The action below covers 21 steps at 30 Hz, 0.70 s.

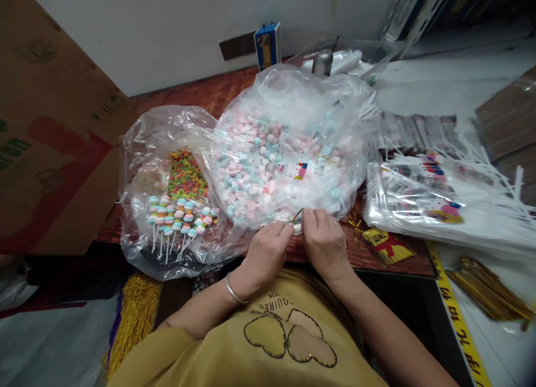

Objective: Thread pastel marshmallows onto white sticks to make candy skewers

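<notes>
My left hand (270, 247) and my right hand (324, 242) are close together at the table's near edge, both with fingers pinched. A thin gold twist tie (297, 214) bends up between them, its upper end at my right fingertips. A small white piece (297, 229) shows in the gap; the fingers hide most of it. Just beyond lies a large clear bag of pastel marshmallow candies (238, 177), with a printed clear wrapper (285, 169) on top. To the left, marshmallow lollipops (178, 216) on white sticks lie on a clear bag beside colorful ring-shaped candies (187, 175).
Printed clear bags (419, 189) are stacked at right with white sticks. A twist-tie packet (387, 246) lies near the table's edge, and a gold bundle (489, 289) sits farther right. A cardboard box (54, 124) stands at left. A blue box (268, 45) and metal can (322, 62) stand behind.
</notes>
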Each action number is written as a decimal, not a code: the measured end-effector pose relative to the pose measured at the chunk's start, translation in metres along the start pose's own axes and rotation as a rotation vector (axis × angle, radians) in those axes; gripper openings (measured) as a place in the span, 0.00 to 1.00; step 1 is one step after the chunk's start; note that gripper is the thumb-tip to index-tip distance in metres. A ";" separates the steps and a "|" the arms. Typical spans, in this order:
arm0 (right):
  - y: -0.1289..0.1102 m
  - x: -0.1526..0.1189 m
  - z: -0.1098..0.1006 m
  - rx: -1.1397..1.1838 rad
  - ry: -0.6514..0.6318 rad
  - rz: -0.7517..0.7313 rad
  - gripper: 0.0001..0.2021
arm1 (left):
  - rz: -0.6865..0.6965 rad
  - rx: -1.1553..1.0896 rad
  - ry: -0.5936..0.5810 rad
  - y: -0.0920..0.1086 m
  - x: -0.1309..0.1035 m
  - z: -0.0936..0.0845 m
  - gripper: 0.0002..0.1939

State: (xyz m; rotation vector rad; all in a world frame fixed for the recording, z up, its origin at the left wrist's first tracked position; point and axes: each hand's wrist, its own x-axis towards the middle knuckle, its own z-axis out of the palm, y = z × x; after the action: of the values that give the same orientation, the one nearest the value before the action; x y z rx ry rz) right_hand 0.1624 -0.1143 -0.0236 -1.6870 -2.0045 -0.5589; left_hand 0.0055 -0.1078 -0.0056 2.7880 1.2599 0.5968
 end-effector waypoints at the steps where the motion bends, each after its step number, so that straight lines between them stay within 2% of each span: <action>1: 0.001 -0.002 0.000 0.055 -0.003 -0.013 0.12 | -0.005 -0.013 0.019 0.000 -0.001 0.001 0.11; 5: 0.004 -0.012 0.001 0.314 0.082 -0.135 0.12 | -0.043 -0.076 0.057 -0.002 -0.002 0.006 0.10; 8: 0.003 -0.019 0.003 0.385 0.202 -0.208 0.15 | -0.107 -0.128 0.064 -0.006 -0.002 0.009 0.09; 11: -0.002 -0.024 0.005 0.468 0.263 -0.227 0.17 | -0.183 -0.236 0.083 -0.009 -0.001 0.009 0.06; 14: -0.009 -0.028 0.007 0.544 0.245 -0.207 0.17 | -0.226 -0.335 0.120 -0.011 0.002 0.008 0.05; 21: -0.015 -0.039 0.017 0.578 0.179 -0.168 0.19 | -0.272 -0.402 0.170 -0.013 0.001 0.009 0.06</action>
State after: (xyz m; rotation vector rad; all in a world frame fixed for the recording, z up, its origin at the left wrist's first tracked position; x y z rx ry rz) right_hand 0.1514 -0.1380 -0.0600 -1.0926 -1.9395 -0.1461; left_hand -0.0007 -0.0972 -0.0158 2.2364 1.3392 0.9575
